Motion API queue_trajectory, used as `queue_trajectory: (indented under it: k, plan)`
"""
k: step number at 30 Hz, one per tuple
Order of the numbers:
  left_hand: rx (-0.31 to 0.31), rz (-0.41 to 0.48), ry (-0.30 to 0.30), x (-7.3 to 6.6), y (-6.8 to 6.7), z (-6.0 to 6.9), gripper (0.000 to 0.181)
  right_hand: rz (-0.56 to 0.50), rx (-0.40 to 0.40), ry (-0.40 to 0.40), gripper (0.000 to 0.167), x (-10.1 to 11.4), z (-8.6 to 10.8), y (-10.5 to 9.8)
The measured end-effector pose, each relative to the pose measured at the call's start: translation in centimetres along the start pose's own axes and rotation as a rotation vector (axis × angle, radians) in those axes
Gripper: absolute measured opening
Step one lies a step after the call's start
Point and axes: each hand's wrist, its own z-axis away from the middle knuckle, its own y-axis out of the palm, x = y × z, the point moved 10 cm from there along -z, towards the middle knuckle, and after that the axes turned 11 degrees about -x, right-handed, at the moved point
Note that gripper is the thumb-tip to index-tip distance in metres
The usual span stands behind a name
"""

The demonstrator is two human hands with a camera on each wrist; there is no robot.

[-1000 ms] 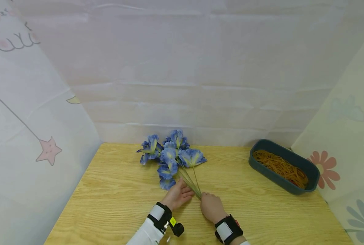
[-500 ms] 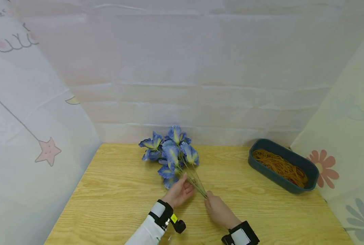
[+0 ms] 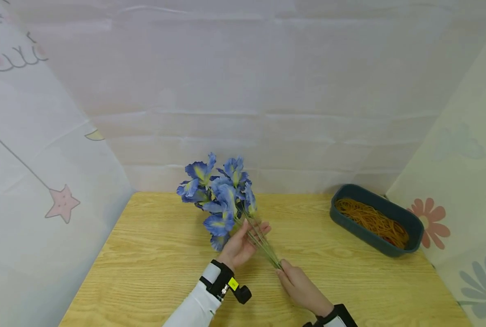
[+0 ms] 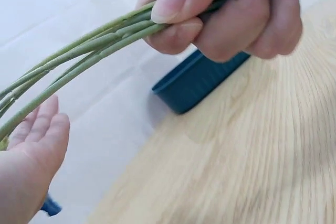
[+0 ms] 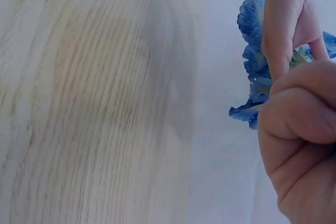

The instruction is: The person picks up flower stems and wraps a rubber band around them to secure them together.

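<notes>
A bunch of blue artificial irises (image 3: 225, 200) with yellow throats is tilted above the table, blooms toward the back wall. My right hand (image 3: 301, 285) grips the lower ends of the green stems (image 4: 89, 51), its fingers curled round them in the left wrist view. Higher up, just below the blooms, my left hand (image 3: 239, 245) lies palm up under the stems, its fingers extended and the thumb beside them. In the right wrist view, the curled right hand (image 5: 302, 129) partly covers the left hand (image 5: 286, 22), with blue petals (image 5: 255, 72) behind it.
A dark teal oblong box (image 3: 351, 225) stands at the right rear of the wooden table (image 3: 144, 263), holding a heap of tan rubber bands (image 3: 371, 220). A white sheet (image 3: 210, 91) hangs along the back edge, with printed sheets at both sides.
The right hand has moved right and toward the person with the stem ends. The blooms have risen and tilted up, and the left hand has slid further under the stems, its fingers opening out.
</notes>
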Motion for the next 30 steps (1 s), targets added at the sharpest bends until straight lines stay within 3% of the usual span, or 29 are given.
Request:
queue_trajectory:
  k: [4,8,14,21,26,30]
  plan:
    - [0.197,0.077,0.058,-1.1,2.6,0.7,0.048,-0.097,0.038,-0.012,0.026,0.7,0.5,0.1]
    - [0.276,0.126,0.132,-2.2,4.0,1.3,0.049,-0.206,0.088,-0.041,0.032,1.4,0.9,0.4]
    - [0.231,0.146,0.170,-2.8,4.7,1.5,0.047,-0.337,0.152,-0.055,0.036,1.9,1.2,0.6]
    - [0.157,0.050,0.194,-3.0,5.1,1.4,0.043,-0.457,0.182,-0.090,0.033,2.0,1.3,0.9]
    - [0.102,0.031,0.224,-3.3,5.3,1.3,0.048,-0.577,0.158,-0.020,0.036,0.9,1.2,0.7]
    - [0.093,0.054,0.236,-4.0,5.7,1.4,0.050,-0.592,0.104,0.067,0.040,-0.6,1.3,0.1]
